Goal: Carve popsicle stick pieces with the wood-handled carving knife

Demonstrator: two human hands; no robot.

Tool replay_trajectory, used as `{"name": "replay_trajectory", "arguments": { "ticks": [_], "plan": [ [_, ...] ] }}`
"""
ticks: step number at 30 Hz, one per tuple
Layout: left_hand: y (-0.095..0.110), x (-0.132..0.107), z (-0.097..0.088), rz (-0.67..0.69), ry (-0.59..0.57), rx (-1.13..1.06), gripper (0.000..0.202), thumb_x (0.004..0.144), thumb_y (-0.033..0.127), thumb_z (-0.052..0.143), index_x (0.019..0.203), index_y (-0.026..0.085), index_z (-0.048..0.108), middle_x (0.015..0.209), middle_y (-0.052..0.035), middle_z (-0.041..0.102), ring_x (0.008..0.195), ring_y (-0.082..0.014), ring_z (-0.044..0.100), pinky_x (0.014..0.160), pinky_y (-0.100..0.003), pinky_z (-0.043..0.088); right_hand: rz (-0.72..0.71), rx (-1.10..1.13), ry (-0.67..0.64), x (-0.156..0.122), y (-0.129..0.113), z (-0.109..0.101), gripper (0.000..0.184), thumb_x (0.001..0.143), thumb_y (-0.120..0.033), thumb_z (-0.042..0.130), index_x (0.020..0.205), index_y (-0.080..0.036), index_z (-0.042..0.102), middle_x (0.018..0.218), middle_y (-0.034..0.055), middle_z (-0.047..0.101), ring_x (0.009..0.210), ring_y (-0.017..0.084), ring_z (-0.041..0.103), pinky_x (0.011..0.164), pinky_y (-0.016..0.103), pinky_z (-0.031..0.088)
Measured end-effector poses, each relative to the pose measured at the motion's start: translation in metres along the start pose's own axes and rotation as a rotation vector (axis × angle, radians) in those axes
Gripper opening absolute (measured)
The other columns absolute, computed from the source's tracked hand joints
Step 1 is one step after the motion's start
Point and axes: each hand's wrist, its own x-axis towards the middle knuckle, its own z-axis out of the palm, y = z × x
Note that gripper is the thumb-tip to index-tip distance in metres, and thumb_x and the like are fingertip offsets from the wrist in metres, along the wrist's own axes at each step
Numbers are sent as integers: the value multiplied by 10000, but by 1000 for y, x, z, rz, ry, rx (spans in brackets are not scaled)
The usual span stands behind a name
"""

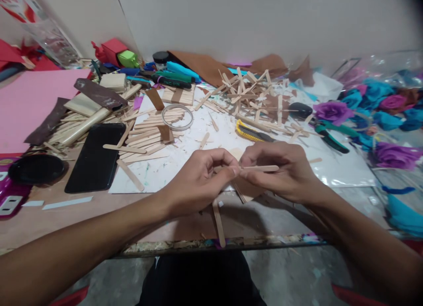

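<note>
Pale, flat, round-ended wooden stick (264, 168), pinched in the narrowed fingers (224, 177) of left hand (198, 180) and right hand (286, 171), above white rectangular paper sheet (155, 176) on brown worktop (59, 218); liable to snap under uneven thumb pressure.

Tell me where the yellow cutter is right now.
In the head view, the yellow cutter lies right of centre on the littered white sheet, just beyond the right hand and short of the jumbled stick pile.

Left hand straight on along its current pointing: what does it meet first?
Likely the right hand, directly across from the left hand; any gap in depth is unclear.
</note>
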Motion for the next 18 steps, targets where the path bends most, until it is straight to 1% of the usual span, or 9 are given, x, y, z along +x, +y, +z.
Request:
{"name": "replay_trajectory", "arguments": {
  "ticks": [6,10,13,15,18],
  "plan": [
    [2,-1,2,-53,-19,-41,170,980,273,640,862,157,681,639,53,553,554,-65,466,541,-197,368,-3,-21,7,-1,0,0,70,869,-172,763,812,-206,741,684,-28,661,602,104,565,546,222,414],
    [0,1,1,-55,56,-8,147,957,270,683,862,158,701,624,51,580,554,-75,497,564,-204,405,51,-39,-14,5,0,-3,85,851,-169,760,781,-184,715,669,-31,646,599,95,550,528,205,391],
    [-5,4,-3,-24,97,28,138,948,274,710,883,153,727,707,19,663,625,-91,565,611,-211,446,89,-69,-68,9,4,-9,60,865,-186,752,806,-174,748,717,-11,695,638,106,582,567,212,422],
    [-8,6,-6,7,93,60,130,947,269,716,911,146,740,795,-11,719,707,-107,619,654,-216,472,86,-90,-95,11,6,-12,75,876,-180,724,820,-171,772,754,7,726,669,116,605,608,224,447],
    [-11,7,-11,39,73,117,125,953,252,705,924,136,743,839,-28,736,765,-115,640,686,-217,480,94,-114,-92,12,9,-12,122,875,-166,682,809,-165,785,734,12,722,647,114,584,594,229,425]
  ]
}}
